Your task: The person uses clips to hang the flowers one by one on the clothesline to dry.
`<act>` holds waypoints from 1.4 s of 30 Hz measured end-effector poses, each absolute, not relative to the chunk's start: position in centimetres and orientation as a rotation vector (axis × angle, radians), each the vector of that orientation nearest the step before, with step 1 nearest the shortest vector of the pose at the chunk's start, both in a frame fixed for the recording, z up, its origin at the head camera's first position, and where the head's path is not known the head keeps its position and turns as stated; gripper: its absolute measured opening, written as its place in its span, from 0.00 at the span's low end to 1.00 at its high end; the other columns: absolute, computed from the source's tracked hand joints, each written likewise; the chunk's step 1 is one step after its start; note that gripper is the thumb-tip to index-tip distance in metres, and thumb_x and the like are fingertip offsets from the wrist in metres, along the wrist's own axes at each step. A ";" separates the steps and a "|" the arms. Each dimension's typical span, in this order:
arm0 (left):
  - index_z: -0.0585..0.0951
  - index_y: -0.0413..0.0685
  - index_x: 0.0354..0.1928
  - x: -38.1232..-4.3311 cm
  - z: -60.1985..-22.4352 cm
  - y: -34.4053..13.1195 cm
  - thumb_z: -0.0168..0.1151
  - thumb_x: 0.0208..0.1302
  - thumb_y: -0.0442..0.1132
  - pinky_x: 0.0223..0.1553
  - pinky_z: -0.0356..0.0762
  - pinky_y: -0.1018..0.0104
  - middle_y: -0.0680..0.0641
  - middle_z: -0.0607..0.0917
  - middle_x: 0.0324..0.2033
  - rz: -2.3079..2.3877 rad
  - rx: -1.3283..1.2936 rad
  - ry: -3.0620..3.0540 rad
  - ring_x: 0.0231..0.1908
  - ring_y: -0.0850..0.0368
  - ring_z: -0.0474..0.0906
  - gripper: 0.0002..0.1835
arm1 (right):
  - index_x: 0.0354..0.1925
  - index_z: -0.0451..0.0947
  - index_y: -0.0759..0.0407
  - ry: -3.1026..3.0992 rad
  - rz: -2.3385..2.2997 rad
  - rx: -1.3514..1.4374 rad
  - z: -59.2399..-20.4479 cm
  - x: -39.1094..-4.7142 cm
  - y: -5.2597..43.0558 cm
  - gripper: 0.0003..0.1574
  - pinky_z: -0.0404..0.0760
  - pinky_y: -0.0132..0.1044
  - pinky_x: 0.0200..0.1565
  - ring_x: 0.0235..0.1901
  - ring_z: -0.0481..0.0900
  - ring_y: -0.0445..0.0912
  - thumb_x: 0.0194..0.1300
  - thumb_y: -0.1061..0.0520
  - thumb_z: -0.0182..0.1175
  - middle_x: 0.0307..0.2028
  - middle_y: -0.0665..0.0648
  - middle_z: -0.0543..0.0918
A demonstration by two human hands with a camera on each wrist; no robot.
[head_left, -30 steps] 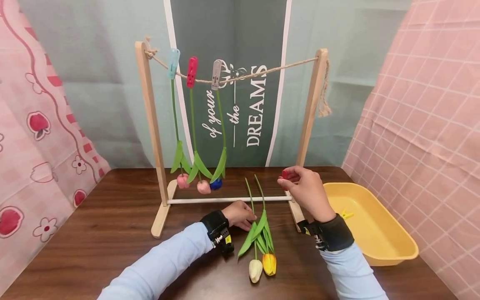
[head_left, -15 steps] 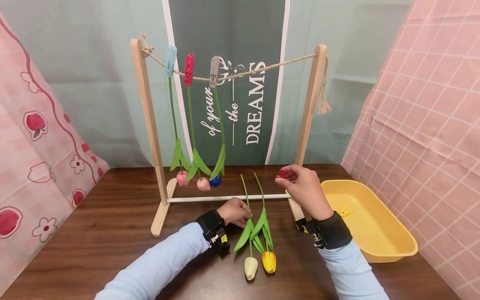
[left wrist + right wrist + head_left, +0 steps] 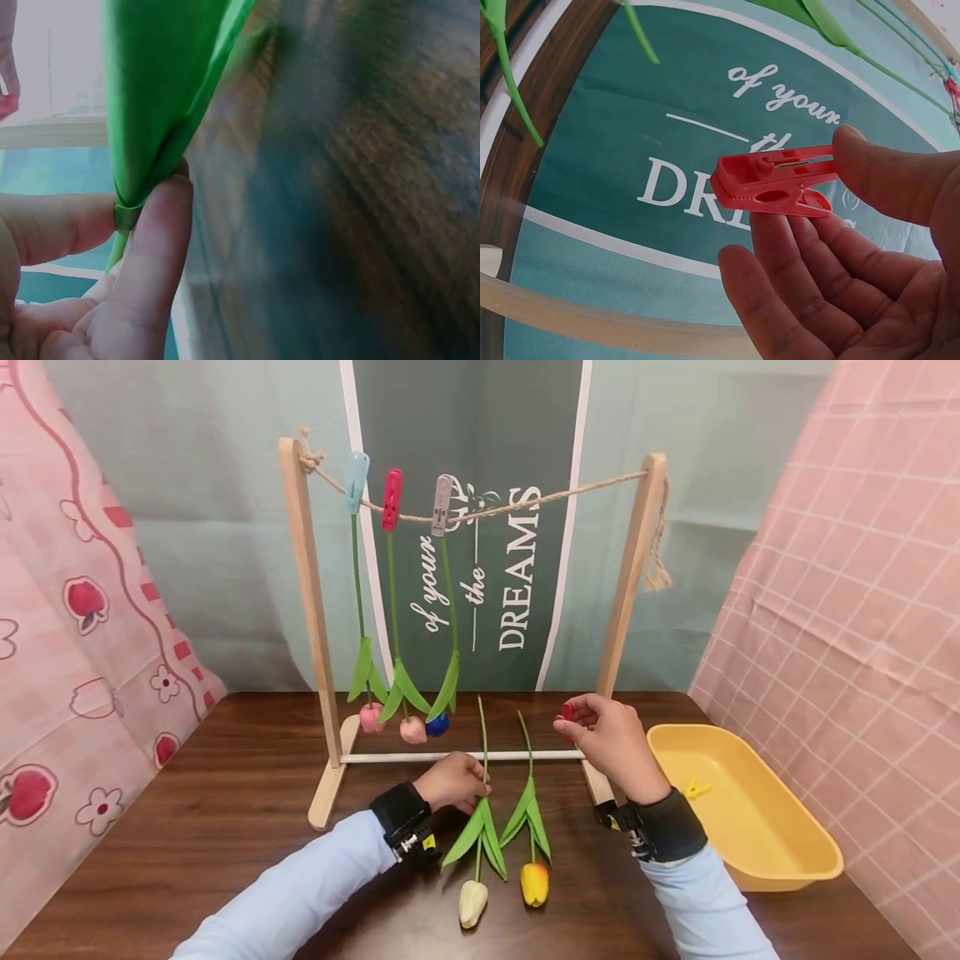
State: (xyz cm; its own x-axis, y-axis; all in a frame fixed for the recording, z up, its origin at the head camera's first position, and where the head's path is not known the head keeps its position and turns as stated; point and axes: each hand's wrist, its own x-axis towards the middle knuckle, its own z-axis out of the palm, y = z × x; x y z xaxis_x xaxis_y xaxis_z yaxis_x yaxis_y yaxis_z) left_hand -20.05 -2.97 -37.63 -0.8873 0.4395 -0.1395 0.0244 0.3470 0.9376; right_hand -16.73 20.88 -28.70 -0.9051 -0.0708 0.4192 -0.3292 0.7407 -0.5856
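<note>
My left hand [image 3: 453, 779] pinches the stem of a white tulip [image 3: 472, 903] between thumb and finger, just where the green leaves [image 3: 161, 90] begin. Beside it on the table lies a yellow tulip [image 3: 535, 883], its stem pointing away from me. My right hand [image 3: 617, 745] is raised near the rack's right post and holds a red clothespin [image 3: 772, 180] between thumb and fingers. From the rope [image 3: 555, 495], three tulips hang head down: a light blue clothespin [image 3: 357, 483] and a red clothespin [image 3: 392, 500] hold pink ones, a grey clothespin [image 3: 442, 505] a blue one.
A wooden rack with a left post [image 3: 309, 593] and right post [image 3: 632, 585] carries the rope. A white rod [image 3: 420, 757] joins its feet low down. At the right stands a yellow basin [image 3: 780, 810] with a yellow clothespin [image 3: 696, 788] in it.
My left hand has drawn the white tulip leftward, so it now lies apart from the yellow one. The right hand keeps its place with the red clothespin.
</note>
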 end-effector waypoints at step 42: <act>0.80 0.42 0.41 -16.1 -28.2 -3.9 0.64 0.62 0.29 0.26 0.78 0.68 0.50 0.84 0.26 1.605 1.013 2.582 0.25 0.58 0.79 0.06 | 0.43 0.82 0.66 -2.129 1.002 0.480 -22.6 -15.8 20.0 0.16 0.76 0.20 0.36 0.31 0.82 0.41 0.59 0.59 0.70 0.34 0.59 0.85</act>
State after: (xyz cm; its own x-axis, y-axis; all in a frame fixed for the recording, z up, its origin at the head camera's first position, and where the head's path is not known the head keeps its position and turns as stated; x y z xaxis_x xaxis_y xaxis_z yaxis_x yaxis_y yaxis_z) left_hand -16.13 -3.92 -28.16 -0.7982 0.4778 0.3668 0.5404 0.2990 0.7865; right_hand -15.85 20.00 -22.63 -0.6689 -0.0262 0.7429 -0.5893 0.6278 -0.5085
